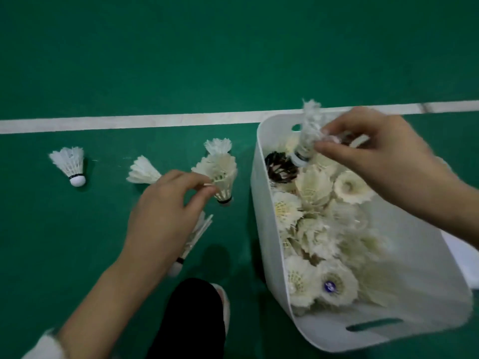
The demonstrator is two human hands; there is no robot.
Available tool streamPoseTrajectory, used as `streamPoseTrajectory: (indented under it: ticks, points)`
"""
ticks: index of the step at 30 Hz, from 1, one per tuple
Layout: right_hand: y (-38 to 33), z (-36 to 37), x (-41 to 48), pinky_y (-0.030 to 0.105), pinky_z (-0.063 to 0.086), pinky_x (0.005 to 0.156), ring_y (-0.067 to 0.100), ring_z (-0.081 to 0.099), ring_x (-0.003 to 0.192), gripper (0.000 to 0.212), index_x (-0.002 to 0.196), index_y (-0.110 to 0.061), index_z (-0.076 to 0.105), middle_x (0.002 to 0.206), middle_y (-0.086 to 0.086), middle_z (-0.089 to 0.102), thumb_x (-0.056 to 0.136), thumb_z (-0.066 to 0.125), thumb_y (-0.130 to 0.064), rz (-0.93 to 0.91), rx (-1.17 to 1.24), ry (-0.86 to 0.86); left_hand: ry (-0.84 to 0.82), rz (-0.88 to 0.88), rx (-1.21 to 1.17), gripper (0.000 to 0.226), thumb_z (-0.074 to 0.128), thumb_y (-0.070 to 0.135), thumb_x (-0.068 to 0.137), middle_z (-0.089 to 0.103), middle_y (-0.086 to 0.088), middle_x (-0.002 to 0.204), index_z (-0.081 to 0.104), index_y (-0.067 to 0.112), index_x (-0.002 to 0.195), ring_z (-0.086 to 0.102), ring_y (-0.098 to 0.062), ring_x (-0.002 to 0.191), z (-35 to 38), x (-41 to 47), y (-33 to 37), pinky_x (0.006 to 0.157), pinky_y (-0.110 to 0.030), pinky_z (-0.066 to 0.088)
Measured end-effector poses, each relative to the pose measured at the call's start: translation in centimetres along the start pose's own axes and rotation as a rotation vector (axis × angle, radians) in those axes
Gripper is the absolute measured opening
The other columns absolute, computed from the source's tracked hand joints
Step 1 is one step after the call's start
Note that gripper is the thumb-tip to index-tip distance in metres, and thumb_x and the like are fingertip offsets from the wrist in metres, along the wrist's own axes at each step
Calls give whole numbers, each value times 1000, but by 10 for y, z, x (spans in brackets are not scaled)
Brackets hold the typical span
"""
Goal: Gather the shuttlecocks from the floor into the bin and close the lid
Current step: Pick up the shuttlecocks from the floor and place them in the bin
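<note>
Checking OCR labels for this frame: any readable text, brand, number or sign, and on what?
No text can be read.
The blue round sticker inside a shuttlecock in the bin: too blurred to read.
The white floor line: no lettering.

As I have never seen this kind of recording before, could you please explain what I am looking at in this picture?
There is no machine here. A person wears one camera on the head, and it looks down at their own two bare hands. The green floor is a sports court with a white line. At the right stands a white bin full of shuttlecocks, with a black shuttlecock among them. The right hand holds a frayed shuttlecock above the bin, cork end down. The left hand pinches a cream shuttlecock on the floor with its fingers. Three more lie nearby: the far-left shuttlecock, the middle shuttlecock and the rear shuttlecock. A fifth shuttlecock shows under the left hand; I cannot tell whether it is held.
</note>
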State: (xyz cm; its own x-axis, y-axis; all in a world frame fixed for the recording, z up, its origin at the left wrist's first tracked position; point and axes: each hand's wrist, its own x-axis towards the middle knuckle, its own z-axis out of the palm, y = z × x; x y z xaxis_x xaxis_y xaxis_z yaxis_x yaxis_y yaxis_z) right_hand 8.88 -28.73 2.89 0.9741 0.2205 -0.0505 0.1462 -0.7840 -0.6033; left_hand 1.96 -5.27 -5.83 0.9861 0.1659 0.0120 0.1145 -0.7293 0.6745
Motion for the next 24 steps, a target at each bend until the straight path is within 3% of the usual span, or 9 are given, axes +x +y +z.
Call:
streamPoseTrajectory:
  ticks: [4,9,14,16,19,21,22,24]
  points:
    - [41,-11,-34,7,34,59,-6,51,70,7,82,-30,62,84,-11,61,82,65,-37,127,-123,13,-56,120,-15,7,57,38,87,56,17,92,63,33,89,50,-3,72,4,-8,29,67,-33,46]
    - [85,-12,-66,31,38,67,15,52,77,15,89,-18,70,84,-1,61,83,64,-31,190,-206,40,-74,192,-11,5,54,40,86,55,19,93,57,38,87,48,6,61,7,-20,47,57,-26,37]
    - [106,-10,-90,27,26,65,15,45,81,14,89,-17,68,78,-6,56,84,61,-28,182,-345,-10,-43,283,16,13,47,56,85,53,26,88,52,45,84,52,-12,50,1,-26,62,54,-26,39]
    - [109,-10,-95,28,29,64,17,49,81,13,86,-17,68,80,-4,60,83,61,-27,212,-354,-9,-16,284,-54,16,43,62,85,54,31,89,52,49,82,52,-15,56,1,-26,65,58,-29,41]
    - [112,-9,-101,29,39,65,16,55,79,13,84,-17,69,81,-4,64,82,64,-30,261,-275,-35,-42,303,-140,18,44,64,85,57,24,90,55,49,86,53,-18,58,7,-27,70,59,-33,45]
    - [111,-3,-103,23,42,64,12,57,78,15,87,-20,71,82,-6,65,82,66,-33,294,-161,-97,-88,332,-131,17,47,58,86,57,24,90,57,44,86,52,-13,60,11,-31,78,60,-27,44]
    - [113,4,-104,23,44,67,13,58,80,15,89,-21,71,85,-5,67,82,66,-33,293,-162,-143,-106,346,-110,17,48,54,86,56,26,89,58,41,86,51,-11,61,13,-33,82,60,-17,40]
    - [123,21,-104,31,48,75,18,60,88,15,93,-22,72,93,0,69,85,63,-30,251,-288,-249,-129,359,-69,17,49,49,86,56,28,89,61,38,88,49,-8,59,18,-36,88,57,-8,34]
